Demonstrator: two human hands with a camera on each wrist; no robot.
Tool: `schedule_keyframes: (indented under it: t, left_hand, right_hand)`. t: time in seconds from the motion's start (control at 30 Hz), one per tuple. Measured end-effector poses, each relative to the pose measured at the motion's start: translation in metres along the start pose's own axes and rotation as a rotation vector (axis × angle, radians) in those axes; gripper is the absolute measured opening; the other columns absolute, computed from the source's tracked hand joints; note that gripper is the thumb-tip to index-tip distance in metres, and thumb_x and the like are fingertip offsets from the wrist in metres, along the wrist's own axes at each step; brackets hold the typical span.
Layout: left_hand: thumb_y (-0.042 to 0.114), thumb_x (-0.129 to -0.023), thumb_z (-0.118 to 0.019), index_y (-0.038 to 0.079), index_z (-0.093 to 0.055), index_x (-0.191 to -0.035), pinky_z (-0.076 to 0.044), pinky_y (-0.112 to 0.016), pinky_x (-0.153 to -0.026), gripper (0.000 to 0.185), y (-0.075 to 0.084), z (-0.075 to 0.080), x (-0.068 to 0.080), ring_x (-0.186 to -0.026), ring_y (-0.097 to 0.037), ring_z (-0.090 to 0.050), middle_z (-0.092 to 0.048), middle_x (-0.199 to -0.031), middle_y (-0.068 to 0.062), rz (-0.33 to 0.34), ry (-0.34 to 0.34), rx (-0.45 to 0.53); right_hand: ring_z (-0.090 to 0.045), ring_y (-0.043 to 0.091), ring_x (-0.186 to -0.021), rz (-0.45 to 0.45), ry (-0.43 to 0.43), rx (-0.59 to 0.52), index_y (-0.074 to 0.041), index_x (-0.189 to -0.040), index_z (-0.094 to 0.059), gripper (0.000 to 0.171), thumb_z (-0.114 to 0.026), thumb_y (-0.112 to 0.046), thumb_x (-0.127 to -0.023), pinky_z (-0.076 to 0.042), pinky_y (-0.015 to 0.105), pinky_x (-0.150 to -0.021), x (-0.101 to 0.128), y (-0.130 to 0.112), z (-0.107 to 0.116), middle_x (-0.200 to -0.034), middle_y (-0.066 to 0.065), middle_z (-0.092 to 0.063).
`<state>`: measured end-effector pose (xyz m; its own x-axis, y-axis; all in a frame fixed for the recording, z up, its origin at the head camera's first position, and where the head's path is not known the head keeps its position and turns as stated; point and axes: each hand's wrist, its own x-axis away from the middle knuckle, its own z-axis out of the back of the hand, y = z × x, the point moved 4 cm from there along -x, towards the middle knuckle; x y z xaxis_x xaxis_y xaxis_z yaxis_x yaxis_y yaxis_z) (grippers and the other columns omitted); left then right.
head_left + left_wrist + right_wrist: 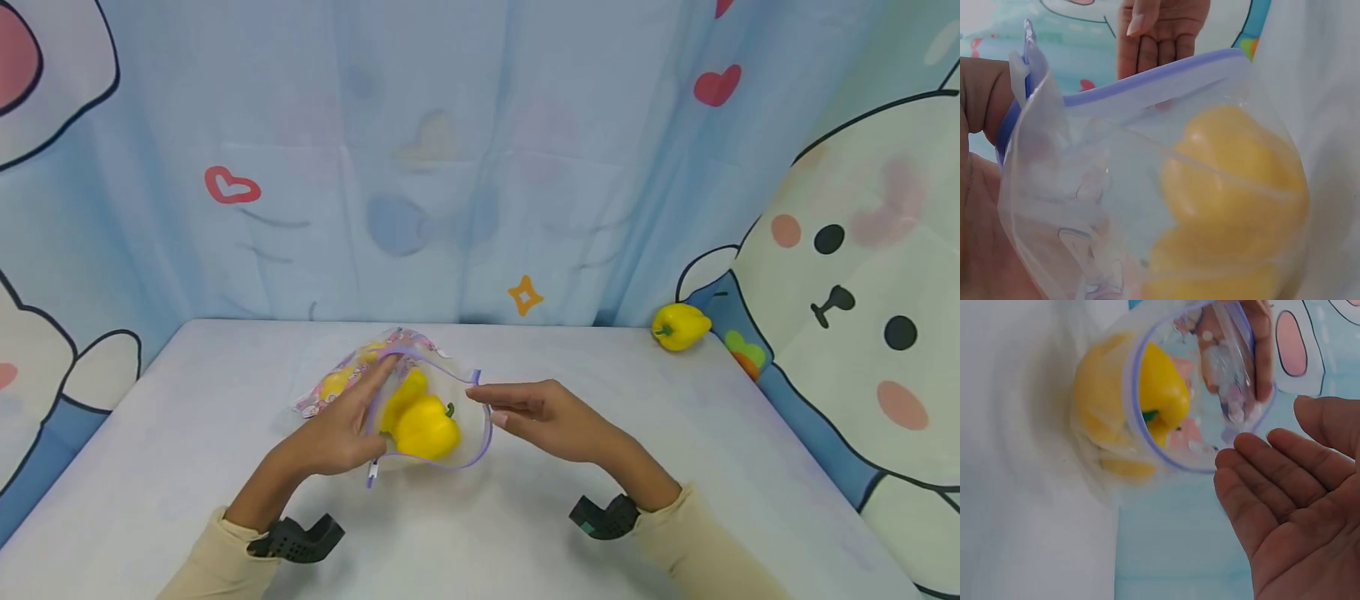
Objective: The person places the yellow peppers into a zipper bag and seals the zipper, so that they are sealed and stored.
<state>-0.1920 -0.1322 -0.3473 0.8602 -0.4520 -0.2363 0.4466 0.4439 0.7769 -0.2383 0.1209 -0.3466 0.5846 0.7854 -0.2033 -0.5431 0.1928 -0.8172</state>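
Left hand (341, 433) grips 1 zip bag (450, 400) w/ 2 yellow peppers (426, 427); right hand (540, 415) flat, empty.

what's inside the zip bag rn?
Yellow bell peppers sit inside the clear zip bag: one pepper with a green stem near the open mouth, more yellow behind it. The left hand covers the bag's far side, so the exact count is unclear.
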Motion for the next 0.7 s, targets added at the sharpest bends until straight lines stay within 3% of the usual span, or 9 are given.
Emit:
schedule_keyframes:
  t: [0.1, 0.23, 0.53, 0.7]
  left_hand:
    - [0.005, -0.071, -0.054, -0.004, -0.007, -0.153, -0.012, -0.054, -0.114, 0.095, -0.001, -0.001, -0.001, -0.147, -0.03, -0.007, -0.005, -0.161, -0.014, -0.004, -0.001, -0.015]
    - [0.005, -0.071, -0.054, -0.003, -0.007, -0.154, -0.013, -0.053, -0.114, 0.095, -0.001, -0.003, -0.001, -0.147, -0.03, -0.007, -0.006, -0.161, -0.014, 0.006, -0.004, -0.031]
    - [0.005, -0.07, -0.055, -0.002, -0.009, -0.154, -0.014, -0.054, -0.113, 0.096, 0.0, -0.004, -0.001, -0.147, -0.03, -0.009, -0.008, -0.161, -0.013, 0.015, -0.005, -0.033]
    - [0.005, -0.07, -0.056, -0.001, -0.009, -0.154, -0.015, -0.056, -0.113, 0.096, 0.0, -0.004, -0.001, -0.146, -0.03, -0.01, -0.009, -0.161, -0.012, 0.011, -0.004, -0.025]
  right_hand:
    - [-0.048, 0.021, -0.13, 0.004, 0.048, -0.037, -0.005, -0.139, -0.053, 0.04, -0.052, -0.01, -0.1, -0.046, 0.032, -0.098, 0.008, 0.005, 0.011, -0.14, 0.006, -0.053]
    - [-0.047, 0.019, -0.131, 0.002, 0.145, 0.004, -0.006, -0.141, -0.051, 0.042, -0.053, -0.01, -0.099, -0.046, 0.03, -0.097, 0.018, 0.017, 0.026, -0.142, 0.004, -0.052]
    - [-0.051, 0.032, -0.125, -0.052, 0.415, 0.209, -0.002, -0.138, -0.053, 0.042, -0.057, -0.013, -0.097, -0.045, 0.02, -0.093, 0.043, 0.05, 0.07, -0.138, 0.012, -0.055]
    - [-0.051, 0.031, -0.126, -0.134, 0.527, 0.373, -0.002, -0.138, -0.053, 0.046, -0.059, -0.02, -0.097, -0.044, 0.025, -0.096, 0.056, 0.075, 0.103, -0.137, 0.013, -0.055]
